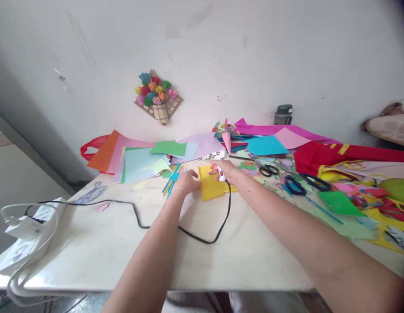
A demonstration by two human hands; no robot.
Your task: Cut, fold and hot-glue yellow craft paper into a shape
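My right hand [223, 169] is wrapped round a white glue gun [219, 154] with a black cord, above yellow paper [211, 187] on the table. The gun's nozzle points left. My left hand [188, 182] is at the left edge of the yellow paper, its fingers curved and partly hidden; whether they grip anything cannot be made out. Just left of that hand lies a bundle of blue and yellow strips [171, 177].
Coloured sheets [137, 167] lie along the wall. Scissors [295, 185], paper scraps [247, 166] and red cloth [316, 154] are at the right. A pink paper cone [226, 141] stands behind the gun. The black cord [202, 240] crosses the table to a power strip [42, 226].
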